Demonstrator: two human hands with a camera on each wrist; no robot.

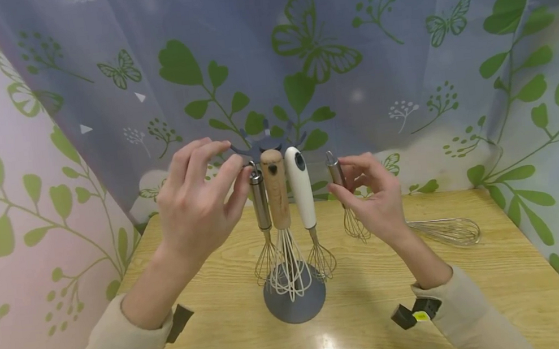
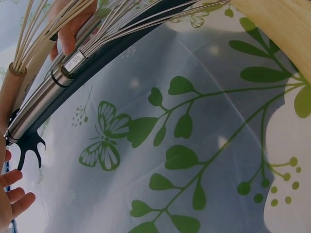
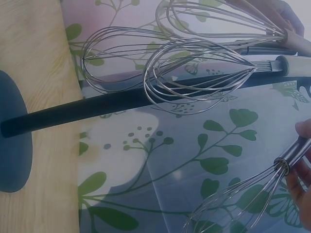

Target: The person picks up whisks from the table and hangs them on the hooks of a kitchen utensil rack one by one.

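A dark grey stand (image 1: pixel 296 308) carries three hanging whisks: one with a steel handle (image 1: pixel 260 202), one with a wooden handle (image 1: pixel 276 192) and one with a white handle (image 1: pixel 301 189). My left hand (image 1: pixel 197 200) pinches the top ring of the steel-handled whisk with thumb and index finger, right by a hook of the stand; its other fingers are spread. In the left wrist view this whisk's steel handle (image 2: pixel 41 107) slants up from the fingertips. My right hand (image 1: pixel 371 193) holds a small steel whisk (image 1: pixel 336 171) by its handle, wires down, right of the stand.
Another wire whisk (image 1: pixel 449 230) lies on the wooden table (image 1: pixel 224 328), behind the right forearm. A curtain (image 1: pixel 245 41) printed with leaves and butterflies hangs close behind the table. The stand's hooks (image 1: pixel 268 141) fan out at its top.
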